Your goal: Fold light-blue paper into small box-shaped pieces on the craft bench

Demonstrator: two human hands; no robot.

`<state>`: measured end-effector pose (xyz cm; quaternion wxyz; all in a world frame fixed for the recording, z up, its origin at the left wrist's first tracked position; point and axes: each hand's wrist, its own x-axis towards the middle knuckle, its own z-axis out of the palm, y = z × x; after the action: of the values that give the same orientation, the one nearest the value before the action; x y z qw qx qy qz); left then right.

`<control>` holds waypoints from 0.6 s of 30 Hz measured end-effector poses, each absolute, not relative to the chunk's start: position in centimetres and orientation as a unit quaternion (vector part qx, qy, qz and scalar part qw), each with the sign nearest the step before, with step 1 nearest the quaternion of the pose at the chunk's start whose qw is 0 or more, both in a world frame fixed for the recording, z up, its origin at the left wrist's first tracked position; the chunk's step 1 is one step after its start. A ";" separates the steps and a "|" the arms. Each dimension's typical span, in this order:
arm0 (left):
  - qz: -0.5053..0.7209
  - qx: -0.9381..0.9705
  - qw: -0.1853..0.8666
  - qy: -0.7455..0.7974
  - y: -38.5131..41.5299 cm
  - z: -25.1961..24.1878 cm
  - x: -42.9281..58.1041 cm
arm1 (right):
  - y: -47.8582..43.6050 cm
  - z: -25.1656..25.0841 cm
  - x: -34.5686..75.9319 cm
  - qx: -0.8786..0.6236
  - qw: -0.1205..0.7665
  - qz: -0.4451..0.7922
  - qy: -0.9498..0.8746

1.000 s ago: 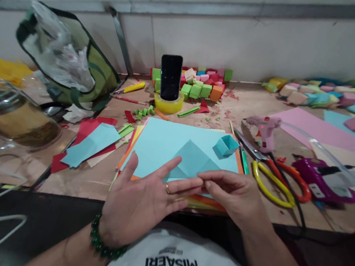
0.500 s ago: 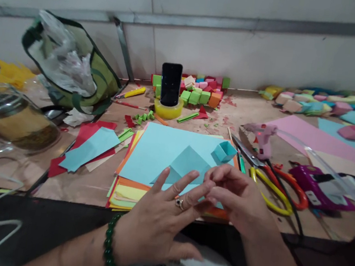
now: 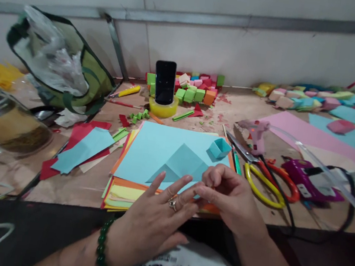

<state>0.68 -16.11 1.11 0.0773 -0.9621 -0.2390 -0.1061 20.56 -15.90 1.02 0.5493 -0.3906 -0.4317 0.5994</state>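
Observation:
My left hand (image 3: 155,215), with a ring and a green bead bracelet (image 3: 104,245), is held out with its fingers spread over the near edge of the paper stack. My right hand (image 3: 232,203) is closed in a pinch at a left fingertip; anything between its fingers is too small to make out. Beneath the hands lie blue sheets (image 3: 142,150), and a creased blue square (image 3: 182,162) rests on top. A small folded blue paper box (image 3: 220,149) sits on the stack just beyond my right hand.
Scissors (image 3: 263,192), a pink glue gun (image 3: 255,136) and a purple device (image 3: 309,178) with a cable lie on the right. A phone (image 3: 164,82) stands in a tape roll (image 3: 164,108) before paper cubes (image 3: 189,93). On the left are paper scraps (image 3: 83,149), a jar (image 3: 8,124) and a bag (image 3: 97,70).
The view has shifted slightly, so things appear a little further left. My right hand still pinches at the left fingertips, and the left thumb has drawn in closer to the fingers.

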 end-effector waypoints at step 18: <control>-0.095 -0.959 0.082 -0.253 -16.6 1.1 0.7 | -16.4 0.6 19.5 -0.367 0.570 0.624 -0.390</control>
<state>0.68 -16.63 1.13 0.0822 -0.9593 -0.2528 -0.0948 19.52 -16.37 0.59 0.5697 -0.3667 -0.3895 0.6239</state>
